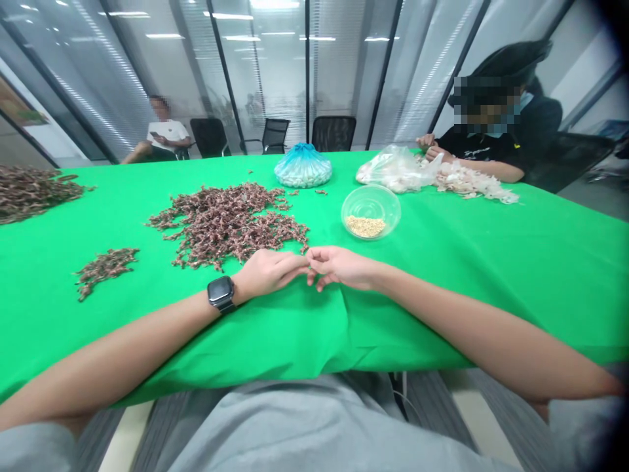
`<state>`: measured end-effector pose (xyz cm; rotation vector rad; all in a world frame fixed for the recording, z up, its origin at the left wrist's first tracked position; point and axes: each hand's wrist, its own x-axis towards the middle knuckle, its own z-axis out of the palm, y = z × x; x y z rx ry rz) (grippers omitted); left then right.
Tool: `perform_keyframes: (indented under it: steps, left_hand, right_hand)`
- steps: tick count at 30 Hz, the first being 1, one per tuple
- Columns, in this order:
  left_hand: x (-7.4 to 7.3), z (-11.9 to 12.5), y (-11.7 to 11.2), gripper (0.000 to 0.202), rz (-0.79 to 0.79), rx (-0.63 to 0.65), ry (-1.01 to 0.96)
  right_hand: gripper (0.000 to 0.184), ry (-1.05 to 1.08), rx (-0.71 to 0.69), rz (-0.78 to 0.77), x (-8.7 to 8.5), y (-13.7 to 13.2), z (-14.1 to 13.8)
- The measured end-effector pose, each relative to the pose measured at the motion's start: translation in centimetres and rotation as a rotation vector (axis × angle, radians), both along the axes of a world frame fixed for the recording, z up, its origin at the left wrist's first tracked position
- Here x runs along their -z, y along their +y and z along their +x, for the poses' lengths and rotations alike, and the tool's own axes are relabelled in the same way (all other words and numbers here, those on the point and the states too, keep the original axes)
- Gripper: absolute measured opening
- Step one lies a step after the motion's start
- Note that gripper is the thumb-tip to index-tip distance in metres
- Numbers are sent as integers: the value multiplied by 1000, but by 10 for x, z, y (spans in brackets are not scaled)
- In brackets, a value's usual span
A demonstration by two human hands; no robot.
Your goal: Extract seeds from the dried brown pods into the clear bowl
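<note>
My left hand (268, 272), with a dark watch on its wrist, meets my right hand (339, 267) at the fingertips near the table's front. Both hands are closed in a pinch. Whatever lies between the fingertips is too small to make out. Just beyond my left hand spreads a pile of small, twisted, reddish-brown dried pieces (226, 226). A smaller brownish heap (107, 269) lies to the left. Past my right hand stands a clear round bowl (392, 216) with pale yellow bits (365, 227) at its bottom.
A green cloth (442, 249) covers the table. Another brown pile (34, 193) lies far left. Behind are a tied blue bag (303, 167) of pale pieces and a clear plastic bag (393, 169). A co-worker (476, 141) works at the right; another person (164, 131) sits beyond the table.
</note>
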<state>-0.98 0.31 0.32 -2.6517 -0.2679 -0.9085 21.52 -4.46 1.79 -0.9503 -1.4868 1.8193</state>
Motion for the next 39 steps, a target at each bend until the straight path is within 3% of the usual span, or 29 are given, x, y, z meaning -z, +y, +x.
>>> perform_keyframes:
  steps: [6,24,39]
  left_hand:
    - [2,0,0,21,10,1,46]
    - [-2,-5,-1,5,154,77,61]
    - [9,0,4,25,132,-6,-25]
  right_hand:
    - [45,-20,-22,27,7,2,-4]
    - [51,-24,-65,-26,14,11,-2]
    - [60,-97,-22,18,26,12,-12]
